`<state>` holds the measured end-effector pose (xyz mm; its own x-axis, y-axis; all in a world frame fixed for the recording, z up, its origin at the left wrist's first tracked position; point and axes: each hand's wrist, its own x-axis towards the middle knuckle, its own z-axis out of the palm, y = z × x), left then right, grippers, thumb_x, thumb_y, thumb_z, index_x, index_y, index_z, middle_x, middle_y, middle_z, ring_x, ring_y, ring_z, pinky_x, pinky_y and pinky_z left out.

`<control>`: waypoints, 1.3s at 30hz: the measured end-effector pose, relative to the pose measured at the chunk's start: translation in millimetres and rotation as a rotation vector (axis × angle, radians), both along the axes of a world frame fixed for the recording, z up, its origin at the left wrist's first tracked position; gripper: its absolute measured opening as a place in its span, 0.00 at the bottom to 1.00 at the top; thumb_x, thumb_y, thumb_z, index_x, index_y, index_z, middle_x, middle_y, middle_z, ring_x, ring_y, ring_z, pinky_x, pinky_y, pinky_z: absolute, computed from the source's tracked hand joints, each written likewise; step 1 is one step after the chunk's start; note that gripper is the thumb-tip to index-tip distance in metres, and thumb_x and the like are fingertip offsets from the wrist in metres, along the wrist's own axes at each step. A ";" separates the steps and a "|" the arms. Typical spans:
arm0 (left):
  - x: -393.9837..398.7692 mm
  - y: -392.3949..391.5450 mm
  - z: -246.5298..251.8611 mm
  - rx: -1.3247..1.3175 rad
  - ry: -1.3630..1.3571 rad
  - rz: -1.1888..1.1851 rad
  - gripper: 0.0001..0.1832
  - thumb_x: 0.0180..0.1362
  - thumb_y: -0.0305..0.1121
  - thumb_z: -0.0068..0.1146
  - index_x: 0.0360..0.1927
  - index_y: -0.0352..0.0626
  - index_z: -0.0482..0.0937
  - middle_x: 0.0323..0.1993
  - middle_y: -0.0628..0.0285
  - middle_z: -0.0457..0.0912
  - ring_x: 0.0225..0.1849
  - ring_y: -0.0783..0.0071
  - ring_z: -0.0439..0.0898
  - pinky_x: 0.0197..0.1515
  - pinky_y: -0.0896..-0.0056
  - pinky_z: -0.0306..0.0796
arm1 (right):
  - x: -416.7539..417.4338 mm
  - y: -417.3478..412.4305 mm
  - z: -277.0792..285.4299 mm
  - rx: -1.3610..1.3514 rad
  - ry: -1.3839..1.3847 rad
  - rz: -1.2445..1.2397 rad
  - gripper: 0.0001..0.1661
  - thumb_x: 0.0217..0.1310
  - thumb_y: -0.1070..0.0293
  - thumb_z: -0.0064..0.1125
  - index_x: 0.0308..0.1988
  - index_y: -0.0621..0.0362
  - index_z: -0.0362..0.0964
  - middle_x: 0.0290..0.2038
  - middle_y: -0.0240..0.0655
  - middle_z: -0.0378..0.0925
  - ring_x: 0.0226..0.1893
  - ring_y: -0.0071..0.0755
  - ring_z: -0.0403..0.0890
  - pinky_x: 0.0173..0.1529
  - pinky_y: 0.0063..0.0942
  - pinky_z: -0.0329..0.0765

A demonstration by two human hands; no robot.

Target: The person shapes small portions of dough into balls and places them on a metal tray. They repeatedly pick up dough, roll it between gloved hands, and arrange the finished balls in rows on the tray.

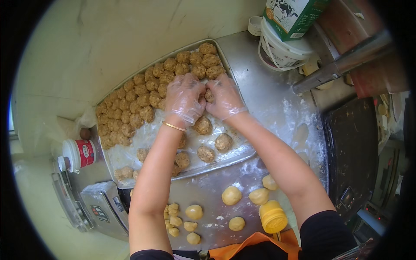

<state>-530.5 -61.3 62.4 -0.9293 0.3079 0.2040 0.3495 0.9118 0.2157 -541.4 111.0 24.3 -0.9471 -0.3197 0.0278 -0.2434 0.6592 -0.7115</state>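
Observation:
Both of my hands wear clear plastic gloves and meet over a metal baking tray (242,156) lined with pale sheet. Between them is a brown, nutty filling ball (209,96), partly covered by my fingers. My right hand (224,97) grips it from the right. My left hand (185,99) curls against its left side, its fingertips mostly hidden. Rows of similar filling balls (143,99) fill the tray's far and left parts. Several looser balls, one of them a round filling ball (223,142), lie nearer to me. My left forearm covers part of the tray.
Smooth yellow dough balls (231,195) and rough dough pieces (175,221) lie on the floured steel table (211,211). A yellow plastic jar (273,217) stands near my apron. Left are a metal scale (104,208) and a white tub (79,154); far right, a carton (294,19) tops a bucket (281,53).

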 end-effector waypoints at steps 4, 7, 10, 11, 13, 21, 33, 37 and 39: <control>0.6 2.0 -0.7 -0.060 0.020 0.033 0.14 0.46 0.33 0.71 0.40 0.53 0.91 0.50 0.60 0.83 0.58 0.50 0.78 0.58 0.47 0.74 | -2.2 -0.4 7.1 -0.008 -0.048 0.023 0.29 0.53 0.66 0.77 0.57 0.52 0.81 0.61 0.53 0.69 0.65 0.66 0.72 0.71 0.52 0.74; 3.2 2.3 3.2 -0.009 0.006 0.016 0.14 0.45 0.33 0.71 0.39 0.53 0.91 0.50 0.60 0.84 0.58 0.50 0.78 0.58 0.47 0.74 | -1.3 2.8 4.3 0.029 -0.018 0.015 0.29 0.53 0.65 0.77 0.56 0.54 0.81 0.61 0.55 0.70 0.64 0.68 0.73 0.70 0.52 0.75; 2.3 1.4 -0.7 -0.013 0.042 -0.018 0.14 0.44 0.33 0.71 0.38 0.53 0.92 0.50 0.60 0.84 0.58 0.50 0.78 0.59 0.47 0.73 | -0.5 3.0 0.1 0.025 0.054 0.017 0.30 0.50 0.62 0.78 0.54 0.56 0.82 0.58 0.58 0.73 0.60 0.69 0.76 0.67 0.53 0.77; 2.8 -0.2 -1.1 -0.028 0.036 -0.012 0.14 0.44 0.33 0.71 0.38 0.53 0.92 0.50 0.60 0.84 0.58 0.51 0.78 0.60 0.47 0.73 | 0.2 2.3 1.2 0.026 0.031 0.028 0.30 0.50 0.62 0.77 0.54 0.56 0.82 0.58 0.58 0.73 0.60 0.69 0.76 0.67 0.53 0.76; 0.8 2.0 -0.3 -0.047 0.030 -0.009 0.14 0.44 0.33 0.71 0.38 0.53 0.92 0.51 0.60 0.84 0.58 0.51 0.78 0.60 0.47 0.73 | -0.9 4.2 3.1 0.025 -0.002 0.045 0.30 0.50 0.63 0.77 0.54 0.56 0.81 0.58 0.58 0.73 0.60 0.70 0.76 0.67 0.54 0.76; 2.0 2.5 3.0 -0.086 0.031 -0.045 0.12 0.48 0.34 0.70 0.39 0.54 0.92 0.53 0.60 0.84 0.63 0.51 0.78 0.62 0.47 0.72 | 1.4 5.1 7.4 0.049 -0.020 0.033 0.25 0.53 0.67 0.74 0.53 0.55 0.82 0.60 0.54 0.70 0.63 0.66 0.74 0.69 0.52 0.75; 1.8 2.5 -2.8 -0.024 0.086 -0.007 0.07 0.48 0.31 0.70 0.33 0.53 0.89 0.53 0.58 0.84 0.58 0.49 0.79 0.58 0.47 0.75 | 9.5 -1.0 18.4 0.141 -0.072 0.015 0.26 0.53 0.62 0.75 0.53 0.54 0.85 0.61 0.53 0.71 0.63 0.63 0.74 0.70 0.51 0.74; 3.9 2.6 -4.2 0.003 0.042 0.025 0.09 0.46 0.30 0.72 0.34 0.53 0.89 0.53 0.58 0.84 0.58 0.48 0.79 0.58 0.48 0.75 | 7.8 0.9 9.5 0.120 -0.028 0.060 0.27 0.53 0.62 0.76 0.54 0.55 0.84 0.59 0.53 0.72 0.62 0.64 0.74 0.69 0.51 0.74; 6.3 4.5 -1.9 -0.006 0.019 0.020 0.12 0.48 0.30 0.72 0.38 0.51 0.90 0.54 0.57 0.83 0.59 0.48 0.79 0.61 0.47 0.75 | 6.6 2.3 9.2 0.161 -0.031 0.074 0.26 0.53 0.63 0.76 0.53 0.55 0.84 0.57 0.54 0.73 0.61 0.64 0.75 0.69 0.51 0.75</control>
